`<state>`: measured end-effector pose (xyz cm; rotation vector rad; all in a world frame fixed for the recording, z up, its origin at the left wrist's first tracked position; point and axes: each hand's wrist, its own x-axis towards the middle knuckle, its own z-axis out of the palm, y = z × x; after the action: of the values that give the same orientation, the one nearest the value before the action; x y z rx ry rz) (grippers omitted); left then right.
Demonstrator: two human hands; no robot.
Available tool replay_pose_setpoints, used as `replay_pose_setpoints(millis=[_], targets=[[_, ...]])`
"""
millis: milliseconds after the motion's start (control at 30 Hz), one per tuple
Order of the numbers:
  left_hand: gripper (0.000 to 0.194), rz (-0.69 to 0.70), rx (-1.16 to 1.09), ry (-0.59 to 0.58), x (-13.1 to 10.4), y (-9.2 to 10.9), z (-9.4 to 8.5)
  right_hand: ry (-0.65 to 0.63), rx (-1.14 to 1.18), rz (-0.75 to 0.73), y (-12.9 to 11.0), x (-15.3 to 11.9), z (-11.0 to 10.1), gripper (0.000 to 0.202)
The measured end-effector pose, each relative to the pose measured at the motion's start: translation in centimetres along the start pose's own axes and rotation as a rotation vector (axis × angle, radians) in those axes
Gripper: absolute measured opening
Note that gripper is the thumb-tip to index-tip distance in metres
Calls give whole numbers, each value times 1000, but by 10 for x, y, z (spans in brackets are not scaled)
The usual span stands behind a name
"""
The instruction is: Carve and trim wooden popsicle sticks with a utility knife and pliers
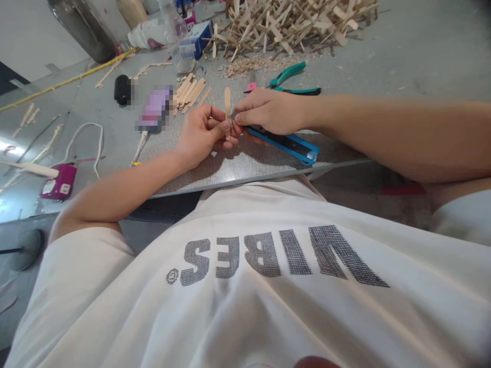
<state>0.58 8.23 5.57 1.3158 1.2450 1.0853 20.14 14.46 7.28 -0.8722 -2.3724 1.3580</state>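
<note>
Our left hand (203,134) pinches a wooden stick (227,96); our right hand's (274,110) fingers clasp a cutter (286,141). Pliers (288,75): the stick's two o'clock.

Grey tabletop strewn with sticks

On my feed, the grey tabletop (387,66) bears a heap of wooden sticks (287,23), wood shavings (245,66) just beside it, green-handled pliers (287,75), flat craft sticks (190,93) and a white cable (100,145).

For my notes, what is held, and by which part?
Left hand: a wooden stick, by its lower half. Right hand: a blue cutter, by its front end.
</note>
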Motion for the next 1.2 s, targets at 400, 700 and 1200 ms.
replay_pose_setpoints(millis=[400,700,1200], targets=[[30,94,-64,-23,5,-6,-4,3,1,-29,0,2,0,40],[24,73,78,-2,8,-8,-11,116,-103,-45,8,5,-5,25],[25,88,185,-93,9,-5,-16,-62,1,-70,7,1,-15,24]])
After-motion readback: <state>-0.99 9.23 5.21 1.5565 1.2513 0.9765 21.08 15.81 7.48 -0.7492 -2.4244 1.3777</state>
